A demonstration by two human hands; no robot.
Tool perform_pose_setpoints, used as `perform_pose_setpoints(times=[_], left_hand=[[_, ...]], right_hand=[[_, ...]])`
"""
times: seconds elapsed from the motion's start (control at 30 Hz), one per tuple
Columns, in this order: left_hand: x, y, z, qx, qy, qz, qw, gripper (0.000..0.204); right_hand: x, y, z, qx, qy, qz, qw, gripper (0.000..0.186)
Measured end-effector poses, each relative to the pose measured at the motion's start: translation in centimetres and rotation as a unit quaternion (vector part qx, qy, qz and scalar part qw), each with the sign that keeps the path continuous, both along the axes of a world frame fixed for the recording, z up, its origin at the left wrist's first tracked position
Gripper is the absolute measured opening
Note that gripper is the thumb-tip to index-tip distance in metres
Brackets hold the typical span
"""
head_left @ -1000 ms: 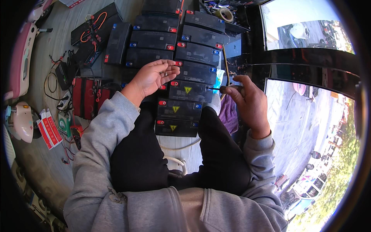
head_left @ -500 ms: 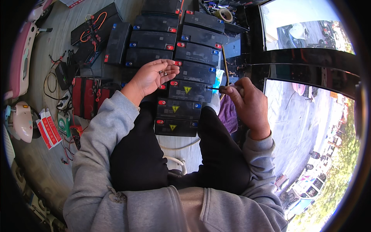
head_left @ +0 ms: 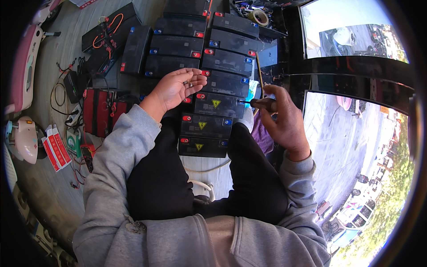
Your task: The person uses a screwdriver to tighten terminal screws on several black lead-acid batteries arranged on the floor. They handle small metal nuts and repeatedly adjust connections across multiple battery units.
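Note:
My left hand [head_left: 178, 91] is turned palm up beside the batteries, fingers loosely curled over a few small metal pieces, apparently screws. My right hand [head_left: 284, 122] grips a dark-handled screwdriver [head_left: 262, 103]; its thin tip is at the right terminal of a black battery [head_left: 224, 110] with a yellow warning triangle. Two similar batteries [head_left: 204, 129] are nearer my legs, each with red and blue terminals, and another [head_left: 226, 84] lies just beyond.
Several more batteries [head_left: 175, 44] form rows ahead. A red bag [head_left: 98, 113], tangled cables, a charger [head_left: 71, 84] and a red-white box [head_left: 58, 149] are at the left. Tape [head_left: 259, 17] and tools lie at the back, a purple cloth [head_left: 262, 133] by my right knee, glass panels at the right.
My right hand's fingers have shifted on the screwdriver handle, with the thumb now lower and more of the handle showing. My left hand and the batteries stay where they were.

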State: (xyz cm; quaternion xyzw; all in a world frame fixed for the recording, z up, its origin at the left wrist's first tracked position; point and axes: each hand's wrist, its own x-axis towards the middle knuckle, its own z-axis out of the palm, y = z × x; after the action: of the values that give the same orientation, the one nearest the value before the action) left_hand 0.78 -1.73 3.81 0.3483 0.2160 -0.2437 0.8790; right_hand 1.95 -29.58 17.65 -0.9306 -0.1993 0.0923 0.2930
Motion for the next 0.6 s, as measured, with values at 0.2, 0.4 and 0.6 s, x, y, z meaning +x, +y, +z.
perform_pose_setpoints(times=[0.2,0.4,0.6], left_hand=[[0.05,-0.01,0.1,0.004,0.007,0.002,1.0,0.025],[0.03,-0.07,-0.09,0.006,0.005,0.001,1.0,0.025],[0.03,0.0,-0.11,0.008,0.005,0.002,1.0,0.025]], right_hand=[[0.19,-0.22,0.24,-0.138,-0.001,-0.012,0.99,0.027],[0.15,0.11,0.03,-0.008,-0.002,0.006,1.0,0.028],[0.11,-0.29,0.22,-0.089,-0.015,-0.041,0.995,0.025]])
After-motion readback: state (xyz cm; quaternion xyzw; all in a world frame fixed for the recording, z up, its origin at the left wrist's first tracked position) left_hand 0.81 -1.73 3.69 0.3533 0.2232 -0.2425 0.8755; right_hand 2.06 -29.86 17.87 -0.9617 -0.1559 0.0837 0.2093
